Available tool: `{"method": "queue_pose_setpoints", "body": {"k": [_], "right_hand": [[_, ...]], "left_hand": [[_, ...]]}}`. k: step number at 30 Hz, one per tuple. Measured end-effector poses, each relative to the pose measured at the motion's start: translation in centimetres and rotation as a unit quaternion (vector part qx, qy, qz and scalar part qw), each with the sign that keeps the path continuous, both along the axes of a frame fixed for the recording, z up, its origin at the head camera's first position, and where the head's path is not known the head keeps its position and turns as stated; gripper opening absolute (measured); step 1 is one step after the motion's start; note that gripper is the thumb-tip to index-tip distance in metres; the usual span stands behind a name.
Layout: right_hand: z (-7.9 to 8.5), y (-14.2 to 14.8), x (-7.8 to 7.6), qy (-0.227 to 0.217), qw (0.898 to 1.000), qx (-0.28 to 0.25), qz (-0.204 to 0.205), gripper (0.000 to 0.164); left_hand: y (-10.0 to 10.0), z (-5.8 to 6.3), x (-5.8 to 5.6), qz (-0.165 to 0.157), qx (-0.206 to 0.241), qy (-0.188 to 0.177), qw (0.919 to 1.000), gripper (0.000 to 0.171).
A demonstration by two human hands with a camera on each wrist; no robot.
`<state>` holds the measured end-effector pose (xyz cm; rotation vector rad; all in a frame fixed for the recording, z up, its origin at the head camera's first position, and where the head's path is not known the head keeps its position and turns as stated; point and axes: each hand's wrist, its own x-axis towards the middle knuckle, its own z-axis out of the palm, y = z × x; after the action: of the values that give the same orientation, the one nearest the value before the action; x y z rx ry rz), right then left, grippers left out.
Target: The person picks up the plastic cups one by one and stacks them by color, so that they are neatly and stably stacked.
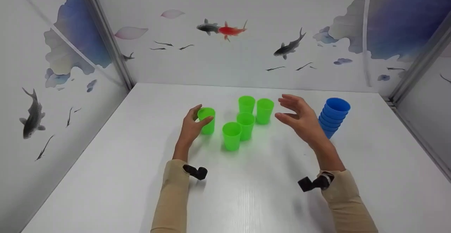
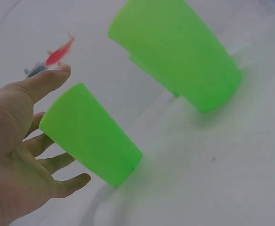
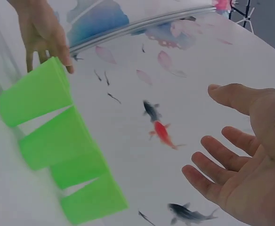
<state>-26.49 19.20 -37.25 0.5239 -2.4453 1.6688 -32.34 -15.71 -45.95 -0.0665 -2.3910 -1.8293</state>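
Note:
My left hand (image 1: 192, 126) is around the far-left green cup (image 1: 207, 122), which stands upright on the table. In the left wrist view the thumb (image 2: 50, 84) is raised off the near side of that cup (image 2: 91, 136), and the spread fingers reach behind it. To its right stand several more green cups, among them a front one (image 1: 232, 137), one just behind it (image 1: 246, 125), and a pair at the back (image 1: 264, 111). My right hand (image 1: 299, 117) hovers to the right of this group with fingers apart and nothing in it; the right wrist view shows its bare palm (image 3: 250, 183).
A tilted-looking stack of blue cups (image 1: 333, 117) stands right of my right hand. The white table (image 1: 239, 197) is bounded by printed panels at the back (image 1: 229, 64) and both sides, with metal posts (image 1: 109, 36) at the corners.

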Motion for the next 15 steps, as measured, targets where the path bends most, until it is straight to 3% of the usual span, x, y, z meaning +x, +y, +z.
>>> {"method": "queue_pose_setpoints", "body": {"k": [8, 15], "right_hand": [[-2.2, -1.8, -1.3, -0.028, 0.999, 0.007, 0.034, 0.065], [-3.8, -2.8, -2.1, -0.053, 0.997, 0.032, 0.052, 0.069]], "left_hand": [[0.0, 0.1, -0.3, 0.021, -0.009, -0.014, 0.9996, 0.073], [0.0, -0.4, -0.1, 0.011, -0.020, -0.009, 0.9997, 0.072]]}}
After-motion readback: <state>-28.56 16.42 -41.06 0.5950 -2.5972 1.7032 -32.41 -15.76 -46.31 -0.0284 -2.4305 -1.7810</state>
